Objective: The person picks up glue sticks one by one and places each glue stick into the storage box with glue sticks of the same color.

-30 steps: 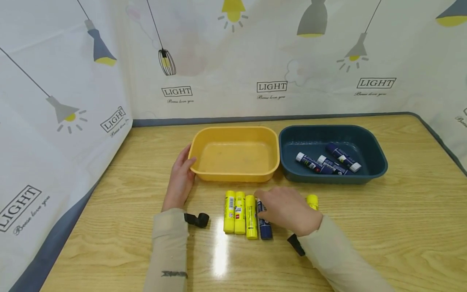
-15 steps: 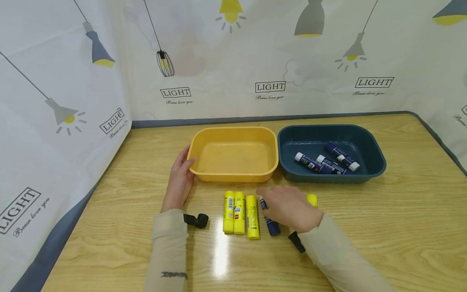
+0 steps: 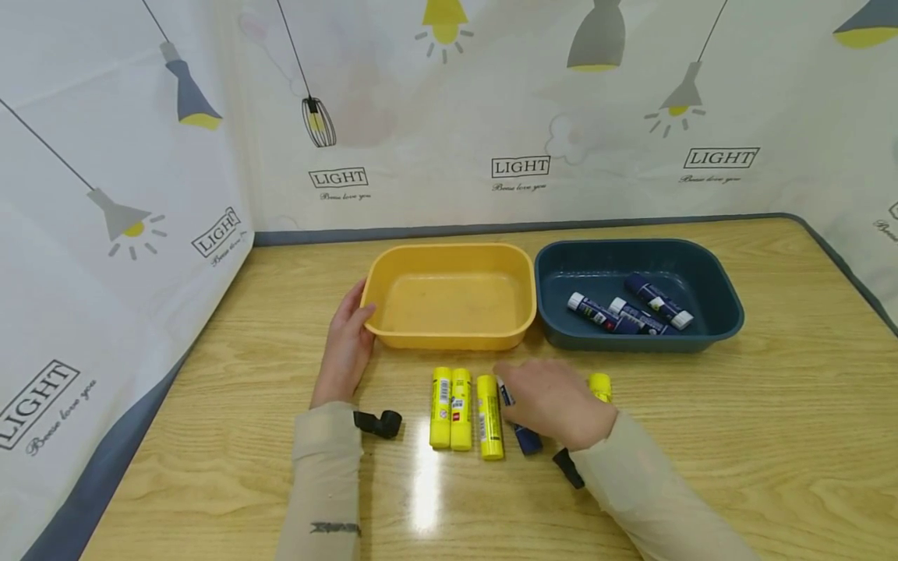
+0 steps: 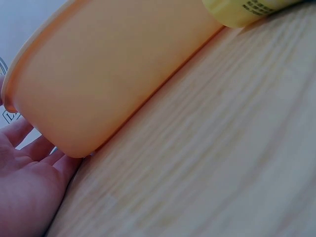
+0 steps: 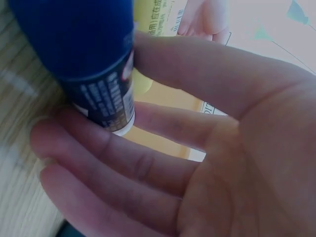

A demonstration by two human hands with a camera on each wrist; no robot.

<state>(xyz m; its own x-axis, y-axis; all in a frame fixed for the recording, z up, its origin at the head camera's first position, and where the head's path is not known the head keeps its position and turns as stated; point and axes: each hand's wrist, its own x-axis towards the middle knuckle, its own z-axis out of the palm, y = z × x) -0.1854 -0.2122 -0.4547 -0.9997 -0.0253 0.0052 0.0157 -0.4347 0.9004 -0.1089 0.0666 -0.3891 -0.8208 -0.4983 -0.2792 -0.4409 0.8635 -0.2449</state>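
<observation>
Dark-blue cylindrical glue stick, pinched by the right hand in front of the yellow plastic tub that the left hand grips; wood-grain bench beneath the tub, white lamp-printed sheet behind it.

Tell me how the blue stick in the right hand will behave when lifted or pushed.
The blue stick is probably stiff, as it looks straight and hard. Its rounded sides suggest it may roll if pushed sideways; its smooth surface might slip slightly.

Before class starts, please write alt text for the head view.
The right hand holds a blue glue stick near yellow ones on a table; the left hand grips a yellow tub beside a teal tub containing three blue glue sticks.
</observation>
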